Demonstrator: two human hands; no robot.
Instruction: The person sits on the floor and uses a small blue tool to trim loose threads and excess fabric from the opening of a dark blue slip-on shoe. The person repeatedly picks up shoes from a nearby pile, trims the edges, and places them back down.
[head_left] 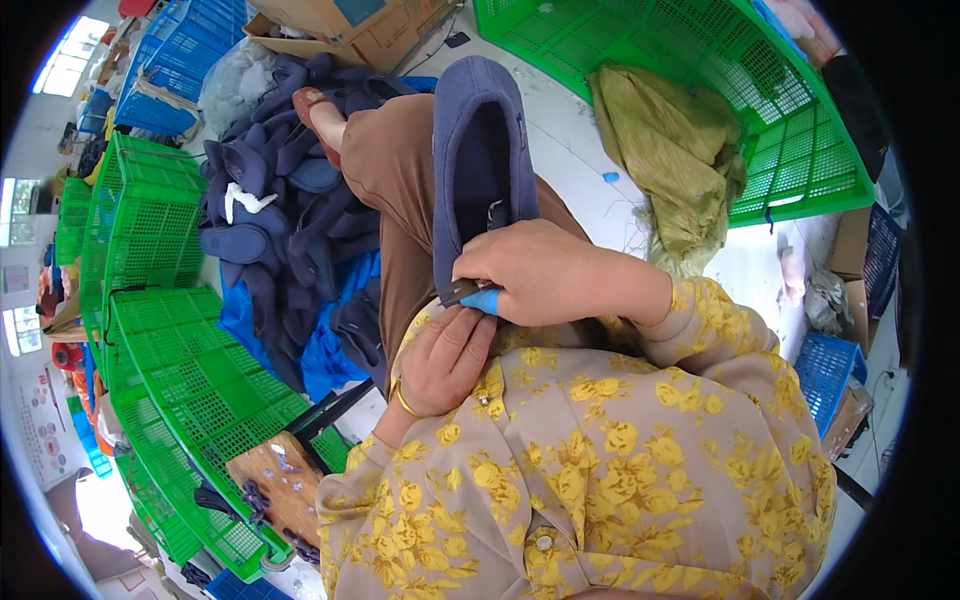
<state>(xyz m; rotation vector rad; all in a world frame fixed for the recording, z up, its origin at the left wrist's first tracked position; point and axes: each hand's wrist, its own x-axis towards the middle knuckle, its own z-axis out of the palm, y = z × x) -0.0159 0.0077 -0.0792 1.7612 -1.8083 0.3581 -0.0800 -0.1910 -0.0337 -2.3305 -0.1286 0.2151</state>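
A navy blue slipper (484,110) stands toe away from me above my lap, its opening facing up. My right hand (545,272) is closed at its heel end, around a small dark metal tool (459,292) whose kind I cannot make out. A bit of metal also shows inside the slipper by the knuckles. Blue wrapping (482,301) covers a fingertip of that hand. Just below, my left hand (447,362) has its bent fingers pressed together at the heel edge; the fingertips are partly hidden. A yellow bangle circles the left wrist.
To the left, many navy slippers (262,245) lie heaped on blue sheeting (335,350). Green plastic crates (200,375) line the left side; another green crate (800,160) stands far right beside an olive sack (665,140). A wooden board (280,490) with scraps is by my left elbow.
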